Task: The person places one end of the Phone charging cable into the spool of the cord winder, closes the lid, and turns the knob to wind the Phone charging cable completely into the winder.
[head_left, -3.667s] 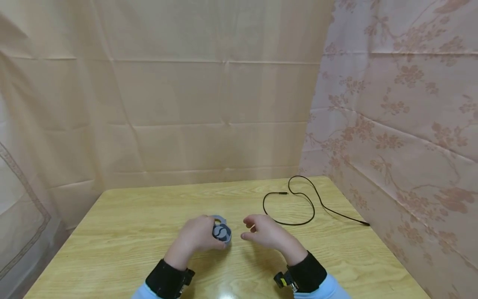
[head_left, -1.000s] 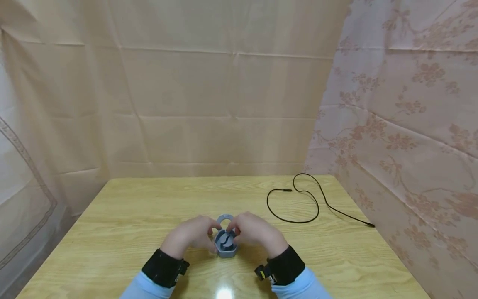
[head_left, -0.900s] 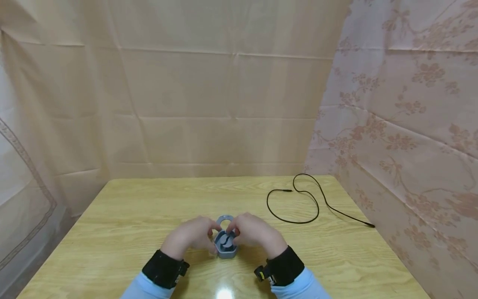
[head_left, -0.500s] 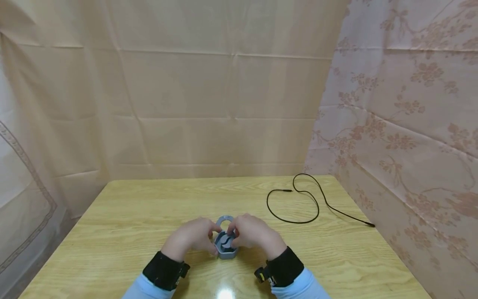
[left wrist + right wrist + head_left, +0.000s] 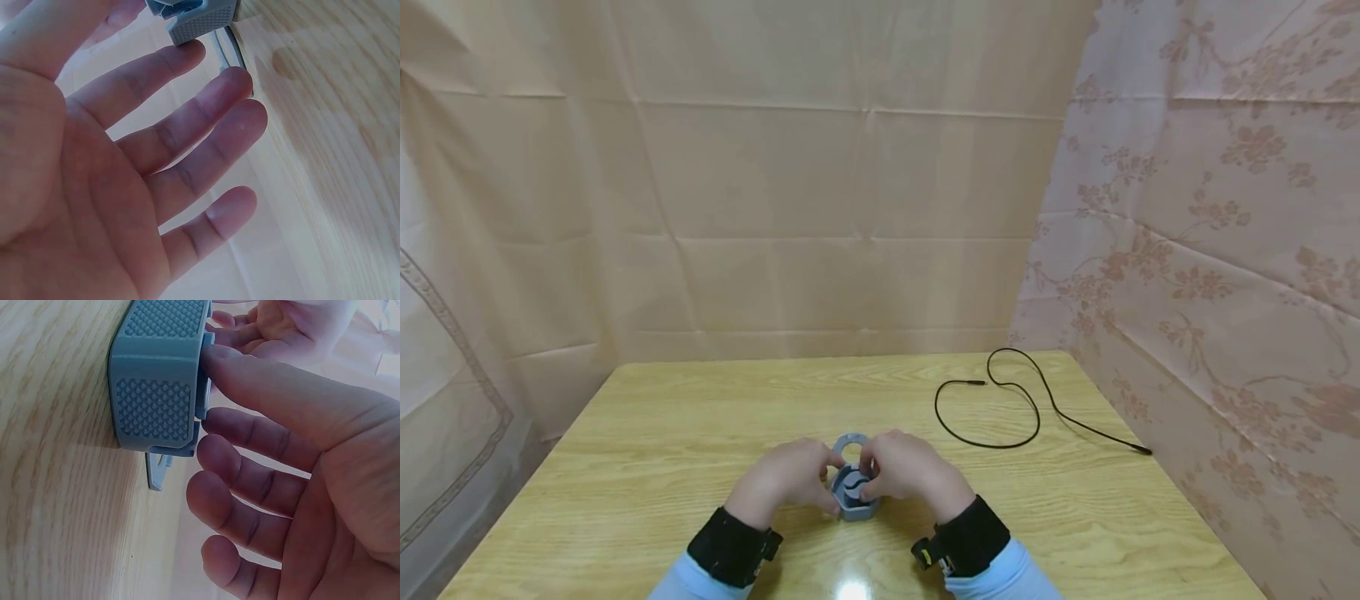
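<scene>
A grey-blue hexagonal cable winder case point(image 5: 857, 514) stands on the table, its ring-shaped lid point(image 5: 850, 438) swung out on the far side. Inside sits a round spool point(image 5: 852, 480) with an S-shaped slot. My left hand point(image 5: 790, 475) holds the case at its left side between thumb and index finger; the other fingers stay extended in the left wrist view. From the right, my right hand point(image 5: 912, 467) pinches at the spool with thumb and index finger. The right wrist view shows the case's dimpled side wall point(image 5: 153, 409) and the right thumb point(image 5: 250, 372) at its rim.
A thin black cable point(image 5: 992, 448) lies in loose loops on the right back of the wood-grain table point(image 5: 647, 467), one end near the right edge. Beige cloth point(image 5: 760, 183) hangs behind, and floral cloth point(image 5: 1195, 233) on the right.
Several seconds ago the left hand alone held the case and the right hand was apart; since then the right hand has reached in. Over the last second its thumb has shifted slightly at the spool.
</scene>
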{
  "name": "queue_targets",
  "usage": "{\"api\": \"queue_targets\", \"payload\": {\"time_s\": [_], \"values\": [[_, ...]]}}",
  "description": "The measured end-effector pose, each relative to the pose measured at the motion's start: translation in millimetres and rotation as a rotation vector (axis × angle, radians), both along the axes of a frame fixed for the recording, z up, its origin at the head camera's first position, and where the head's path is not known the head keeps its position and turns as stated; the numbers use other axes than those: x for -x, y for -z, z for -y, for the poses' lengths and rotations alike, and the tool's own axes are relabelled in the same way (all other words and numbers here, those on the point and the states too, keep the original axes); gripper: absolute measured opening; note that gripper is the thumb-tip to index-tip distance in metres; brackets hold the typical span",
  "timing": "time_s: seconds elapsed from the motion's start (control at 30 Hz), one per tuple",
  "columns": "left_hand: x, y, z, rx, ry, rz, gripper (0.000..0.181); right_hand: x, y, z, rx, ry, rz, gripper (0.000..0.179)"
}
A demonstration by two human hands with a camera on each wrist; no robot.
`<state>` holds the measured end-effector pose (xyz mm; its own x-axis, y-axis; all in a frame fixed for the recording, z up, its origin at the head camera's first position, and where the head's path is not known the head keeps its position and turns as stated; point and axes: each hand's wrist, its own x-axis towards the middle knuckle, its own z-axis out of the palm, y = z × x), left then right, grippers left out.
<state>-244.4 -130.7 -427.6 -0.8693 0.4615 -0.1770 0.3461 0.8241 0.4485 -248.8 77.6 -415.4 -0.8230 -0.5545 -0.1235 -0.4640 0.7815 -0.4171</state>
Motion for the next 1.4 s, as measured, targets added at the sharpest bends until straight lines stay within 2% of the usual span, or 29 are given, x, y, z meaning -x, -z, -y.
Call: {"api": "queue_targets", "payload": {"time_s": [0.3,0.43,0.57,0.8,0.93,1.17,1.3,1.4], "values": [[0.0,0.0,1.7,-0.016,-0.007,0.015,0.057,2.3,2.6,-4.7,0.033,-0.011,-0.002,0.021],[-0.7,-5.1,6.5,-0.047,-0.027,0.01,0.055,5.3,-0.3,-15.5,0.084,-0.001,-0.012,0.03],[-2.4,-14.3,13.0,-0.067,-0.052,-0.026,0.052,5.4,-11.9,-30.2,0.169,0.018,-0.014,0.035],[-10.0,-36.0,19.4,-0.08,-0.086,-0.144,0.05,-0.6,-35.9,-49.6,0.294,0.009,-0.089,0.033],[-12.8,-45.3,21.3,-0.13,-0.099,-0.219,0.049,-5.0,-45.2,-55.8,0.351,0.004,-0.139,0.033],[-12.8,-49.7,22.8,-0.298,-0.123,-0.359,0.049,-6.4,-51.0,-69.0,0.433,0.033,-0.268,0.033],[-9.6,-50.6,20.7,-0.379,-0.131,-0.453,0.05,-3.8,-52.8,-78.7,0.457,0.061,-0.293,0.034],[-6.1,-49.6,17.1,-0.42,-0.131,-0.496,0.049,-1.2,-53.1,-86.1,0.454,0.088,-0.305,0.037]]}}
